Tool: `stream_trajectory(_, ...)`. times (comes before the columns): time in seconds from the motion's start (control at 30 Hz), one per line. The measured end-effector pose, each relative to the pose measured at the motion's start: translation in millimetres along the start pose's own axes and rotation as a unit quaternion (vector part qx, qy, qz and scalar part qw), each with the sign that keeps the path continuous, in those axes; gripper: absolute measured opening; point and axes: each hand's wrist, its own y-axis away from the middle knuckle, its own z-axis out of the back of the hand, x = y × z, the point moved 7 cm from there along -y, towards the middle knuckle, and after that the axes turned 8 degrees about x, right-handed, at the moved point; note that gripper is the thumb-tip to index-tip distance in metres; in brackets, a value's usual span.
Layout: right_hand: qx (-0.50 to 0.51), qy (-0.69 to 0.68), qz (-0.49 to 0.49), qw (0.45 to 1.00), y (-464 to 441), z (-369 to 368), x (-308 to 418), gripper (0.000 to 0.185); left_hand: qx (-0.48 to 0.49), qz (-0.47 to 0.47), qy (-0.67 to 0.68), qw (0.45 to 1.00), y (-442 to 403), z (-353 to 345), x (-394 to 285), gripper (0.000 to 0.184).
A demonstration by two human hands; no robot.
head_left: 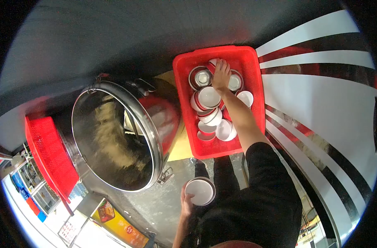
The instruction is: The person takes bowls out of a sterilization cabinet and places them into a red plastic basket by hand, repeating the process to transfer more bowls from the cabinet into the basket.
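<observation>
The stack of bowls [200,192] in my left hand [187,201] opens up toward my face, its round white mouth in full view; being round, it shows no long axis across the top. My left hand grasps it from the left side, thumb over the rim. It sits in front of my body, outside the red basket [258,120], well apart from its near edge.

The basket's long axis runs away from me, its right edge close to the striped wall [316,89]. Inside, a strip of bare red floor lies near the lower right corner, while white bowls [209,97] crowd the middle and left. To the left of the basket stands a large steel-rimmed vessel [157,144].

At the far end, my right hand [221,77] reaches over a red-and-white bowl [211,66], fingers spread across its top; I cannot tell whether they grip it. Metal-looking bowls [202,77] lie to either side.
</observation>
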Motion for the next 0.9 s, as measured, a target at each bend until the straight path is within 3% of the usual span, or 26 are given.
stream_trajectory(0.2, 0.067, -0.015, -0.02, 0.997, 2.5, -0.2, -5.5, 0.088, -0.006, 0.009, -0.007, 1.0, 2.6, 3.7, 6.4, 0.062)
stream_trajectory(0.27, 0.059, -0.056, 0.037, 0.996, 7.5, 0.5, -4.7, 0.091, 0.006, -0.009, -0.009, 1.0, 1.4, 1.9, 0.2, 0.061)
stream_trajectory(0.33, 0.027, -0.07, 0.075, 0.994, 18.6, 16.1, -7.1, 0.089, 0.012, -0.024, -0.003, 1.0, -12.0, 8.0, 14.4, 0.06)
stream_trajectory(0.4, 0.006, -0.193, 0.057, 0.979, 47.5, 46.1, -10.2, 0.085, 0.018, -0.046, 0.007, 0.999, -26.6, 9.6, 23.0, 0.059)
stream_trajectory(0.47, 0.015, -0.279, 0.033, 0.96, 94.7, 80.2, -7.0, 0.067, 0.019, -0.074, 0.028, 0.997, -42.2, -0.1, 16.5, 0.058)
stream_trajectory(0.5, 0.027, -0.342, 0.034, 0.939, 122.0, 70.8, -14.2, 0.06, 0.017, -0.093, 0.044, 0.995, -50.6, -7.4, 12.4, 0.057)
stream_trajectory(0.53, 0.169, -0.458, -0.022, 0.872, 156.9, 54.8, -16.5, 0.058, 0.026, -0.122, 0.005, 0.992, -60.7, -14.5, 4.9, 0.056)
stream_trajectory(0.6, 0.38, -0.484, -0.064, 0.786, 233.7, 74.8, 1.7, 0.065, 0.044, -0.151, -0.03, 0.987, -76.5, -30.1, -12.0, 0.055)
stream_trajectory(0.63, 0.451, -0.557, -0.146, 0.682, 274.2, 97.1, 19.0, 0.066, 0.046, -0.172, -0.053, 0.983, -81.6, -40.1, -23.6, 0.054)
stream_trajectory(0.67, 0.513, -0.55, -0.175, 0.635, 301.8, 129.0, 33.3, 0.068, 0.045, -0.194, -0.075, 0.977, -86.3, -51.0, -35.8, 0.053)
stream_trajectory(0.7, 0.511, -0.622, -0.032, 0.592, 316.6, 112.7, 44.2, 0.065, 0.049, -0.196, -0.067, 0.977, -91.3, -59.7, -44.4, 0.053)
stream_trajectory(0.8, 0.393, -0.7, -0.239, 0.546, 339.4, 100.7, 14.2, 0.059, 0.111, -0.189, -0.066, 0.973, -99.0, -90.1, -67.0, 0.055)
stream_trajectory(0.87, 0.388, -0.7, -0.242, 0.549, 328.0, 84.2, -7.1, 0.057, 0.185, -0.129, -0.06, 0.972, -103.0, -113.4, -70.1, 0.066)
stream_trajectory(0.9, 0.384, -0.672, -0.307, 0.553, 313.3, 103.8, -6.1, 0.058, 0.131, -0.201, -0.136, 0.961, -132.0, -107.0, -50.1, 0.08)
